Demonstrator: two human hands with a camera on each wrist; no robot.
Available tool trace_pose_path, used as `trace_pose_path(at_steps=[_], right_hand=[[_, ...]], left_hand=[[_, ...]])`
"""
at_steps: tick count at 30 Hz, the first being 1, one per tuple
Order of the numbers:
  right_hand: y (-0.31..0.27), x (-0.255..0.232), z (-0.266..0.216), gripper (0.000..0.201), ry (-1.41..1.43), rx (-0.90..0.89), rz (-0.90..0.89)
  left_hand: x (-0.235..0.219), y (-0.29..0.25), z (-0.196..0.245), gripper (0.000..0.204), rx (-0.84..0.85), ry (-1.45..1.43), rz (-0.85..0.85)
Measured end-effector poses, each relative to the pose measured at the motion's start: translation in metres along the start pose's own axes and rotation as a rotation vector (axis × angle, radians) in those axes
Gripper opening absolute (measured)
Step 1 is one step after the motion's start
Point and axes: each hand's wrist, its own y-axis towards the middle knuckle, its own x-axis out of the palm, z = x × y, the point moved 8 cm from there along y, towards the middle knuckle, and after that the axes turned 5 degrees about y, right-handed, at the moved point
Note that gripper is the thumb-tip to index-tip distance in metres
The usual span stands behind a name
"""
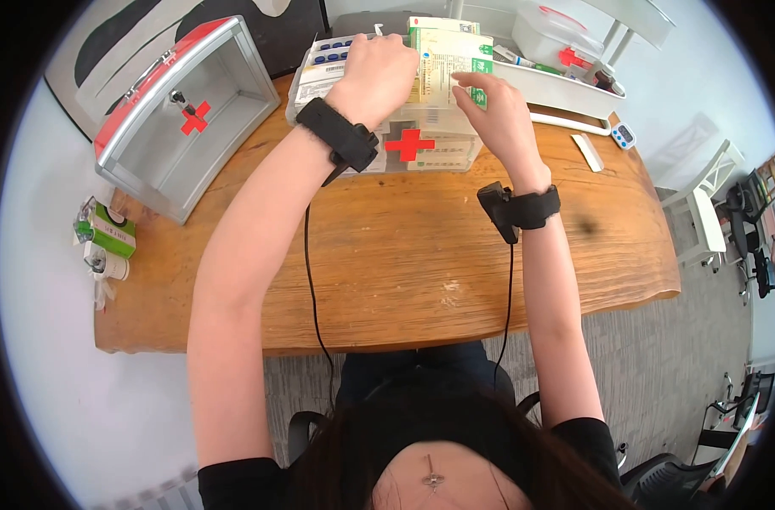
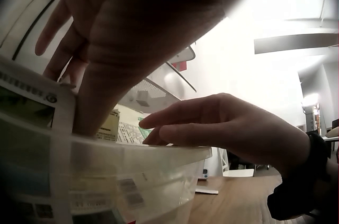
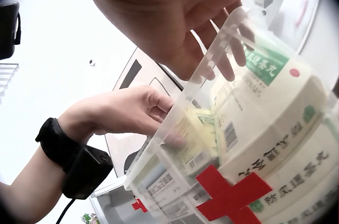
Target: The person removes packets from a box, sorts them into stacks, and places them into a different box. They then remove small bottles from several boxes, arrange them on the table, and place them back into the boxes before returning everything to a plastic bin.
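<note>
A clear plastic bin [image 1: 396, 159] with a red cross holds several medicine cartons. My left hand [image 1: 377, 72] is over its left part; in the left wrist view one digit reaches down behind the bin's wall, while the other fingers [image 2: 46, 38] spread loosely above. In the right wrist view that digit overlaps a pale yellow carton [image 3: 200, 147]. At the right rim is my right hand [image 1: 499, 106], its fingers [image 3: 222, 65] extended over the wall beside a white-and-green carton [image 3: 254, 97]. Blue capsules in a blister pack [image 1: 329, 53] lie left of my left hand.
A silver first-aid case [image 1: 196, 200] with a red cross stands at the left. Behind the bin's right side lies a white tray [image 1: 545, 85] with bottles. A timer [image 1: 623, 136] and a white strip [image 1: 587, 153] are at the right. A green box [image 1: 113, 231] sits at the left edge.
</note>
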Motion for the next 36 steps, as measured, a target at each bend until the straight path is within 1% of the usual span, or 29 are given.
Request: trace_pose_path(at_steps=[2,4,5,7,8,9,10,11,13,14,15,16,17,18,19,20,23,26,30,32,36], right_hand=[[-0.003,-0.003,0.002,0.021,0.012,0.003,-0.006],[-0.005,0.003,0.001,0.024,-0.009,0.078,-0.124],[-0.005,0.002,0.001,0.024,-0.010,0.079,-0.122],[-0.007,0.004,0.000,0.031,-0.036,0.047,-0.172],[-0.008,0.003,0.002,0.031,-0.037,0.051,-0.169],[-0.009,0.002,-0.001,0.032,-0.027,-0.009,-0.155],[-0.010,0.001,-0.005,0.033,-0.018,-0.072,-0.141],[-0.011,0.000,-0.005,0.033,-0.019,-0.073,-0.137],[-0.017,-0.005,-0.018,0.030,-0.074,-0.245,-0.098],[-0.017,-0.004,-0.015,0.030,-0.074,-0.243,-0.100],[-0.018,0.000,-0.016,0.027,-0.105,-0.284,-0.110],[-0.020,0.002,-0.017,0.029,-0.137,-0.326,-0.120],[-0.020,0.002,-0.015,0.029,-0.138,-0.327,-0.121],[-0.021,0.004,-0.014,0.030,-0.161,-0.318,-0.158],[-0.021,0.006,-0.013,0.032,-0.184,-0.310,-0.193],[-0.020,0.006,-0.013,0.032,-0.186,-0.311,-0.192],[-0.021,0.007,-0.013,0.030,-0.197,-0.328,-0.157],[-0.022,0.008,-0.013,0.026,-0.232,-0.329,-0.142],[-0.024,0.010,-0.013,0.023,-0.275,-0.345,-0.120],[-0.024,0.009,-0.013,0.022,-0.284,-0.355,-0.111],[-0.025,0.009,-0.014,0.023,-0.258,-0.361,-0.114]], left_hand=[[0.002,0.005,0.005,0.025,0.014,0.041,-0.027],[0.011,0.012,0.002,0.026,-0.044,0.126,-0.089],[0.012,0.014,0.002,0.026,-0.041,0.126,-0.087],[0.016,0.015,0.000,0.023,-0.068,0.097,-0.099],[0.017,0.014,-0.002,0.023,-0.064,0.097,-0.099],[0.022,0.011,-0.003,0.017,-0.029,0.077,-0.164],[0.026,0.010,-0.002,0.016,0.003,0.059,-0.228],[0.029,0.009,-0.001,0.016,0.005,0.062,-0.225],[0.012,0.006,0.004,0.022,-0.031,0.067,0.069],[0.014,0.009,0.008,0.024,-0.007,0.078,0.094],[0.016,0.010,0.010,0.024,-0.008,0.076,0.092],[0.020,0.013,0.014,0.022,0.040,0.063,0.077],[0.023,0.015,0.018,0.021,0.088,0.050,0.064],[0.022,0.018,0.017,0.021,0.088,0.048,0.065],[0.032,0.022,0.015,0.019,0.071,-0.026,-0.074],[0.043,0.023,0.014,0.017,0.054,-0.099,-0.214],[0.042,0.024,0.018,0.013,0.104,-0.027,-0.160],[0.039,0.024,0.018,0.010,0.087,-0.044,-0.142],[0.047,0.026,0.018,0.010,0.099,-0.064,-0.133],[0.051,0.027,0.013,0.012,0.014,-0.060,-0.115],[0.054,0.026,0.003,0.016,-0.014,-0.125,-0.150]])
